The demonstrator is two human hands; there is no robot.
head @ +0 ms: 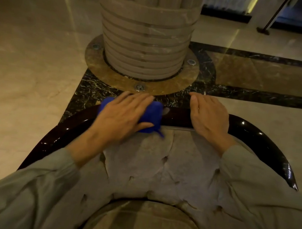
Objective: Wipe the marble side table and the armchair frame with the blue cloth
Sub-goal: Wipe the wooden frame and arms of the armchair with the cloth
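The armchair's dark glossy wooden frame (254, 131) curves across the top of its backrest. My left hand (121, 114) lies flat on the folded blue cloth (155, 113) and presses it onto the frame's top rail, left of centre. My right hand (210, 116) rests flat on the rail to the right, fingers together, holding nothing. The grey tufted backrest (161, 165) and round seat cushion (144, 225) lie below my arms. No marble side table is in view.
A ribbed stone column (144, 37) on a round brown base plate stands just behind the chair. Polished marble floor (29, 61) with black inlay bands spreads around. A thin pole with a floor base (263, 30) stands far right.
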